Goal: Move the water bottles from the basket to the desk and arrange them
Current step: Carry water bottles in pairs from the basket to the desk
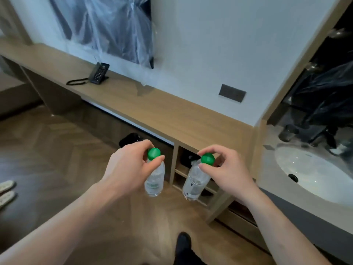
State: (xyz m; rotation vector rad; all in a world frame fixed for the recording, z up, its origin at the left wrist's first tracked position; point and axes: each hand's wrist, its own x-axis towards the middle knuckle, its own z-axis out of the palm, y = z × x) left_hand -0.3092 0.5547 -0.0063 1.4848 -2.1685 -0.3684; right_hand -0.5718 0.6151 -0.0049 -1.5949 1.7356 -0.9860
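Note:
Two clear water bottles with green caps hang in the air in front of the wooden desk [156, 109]. My left hand [129, 169] pinches the left bottle [155, 178] at its neck, just under the cap. My right hand [227, 173] pinches the right bottle [194, 182] the same way. Both bottles hang roughly upright, below the level of the desk top and apart from each other. No basket is in view.
A black telephone [99, 73] with a coiled cord stands on the desk at the left. A plastic-wrapped screen [107, 27] hangs on the wall above. Open cubbies [189, 169] sit under the desk. A white sink [313, 175] lies to the right. Slippers [6, 192] lie on the floor at left.

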